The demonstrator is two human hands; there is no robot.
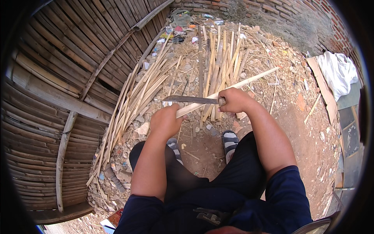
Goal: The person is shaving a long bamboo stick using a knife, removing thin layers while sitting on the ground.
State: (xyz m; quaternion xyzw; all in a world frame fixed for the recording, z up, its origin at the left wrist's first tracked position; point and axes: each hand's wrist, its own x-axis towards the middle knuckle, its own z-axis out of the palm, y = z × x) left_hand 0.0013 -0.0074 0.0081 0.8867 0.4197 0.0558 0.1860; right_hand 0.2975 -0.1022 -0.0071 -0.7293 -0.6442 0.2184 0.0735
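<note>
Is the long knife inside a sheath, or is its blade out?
Out. The long knife is in the right hand, its dark blade uncovered to the tip, crossing the pale bamboo strip.

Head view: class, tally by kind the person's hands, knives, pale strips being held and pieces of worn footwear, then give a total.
Hands: 2 (left hand, right hand)
Knife: 1
Held pale strip: 1
Striped footwear: 2
Total: 6
</note>
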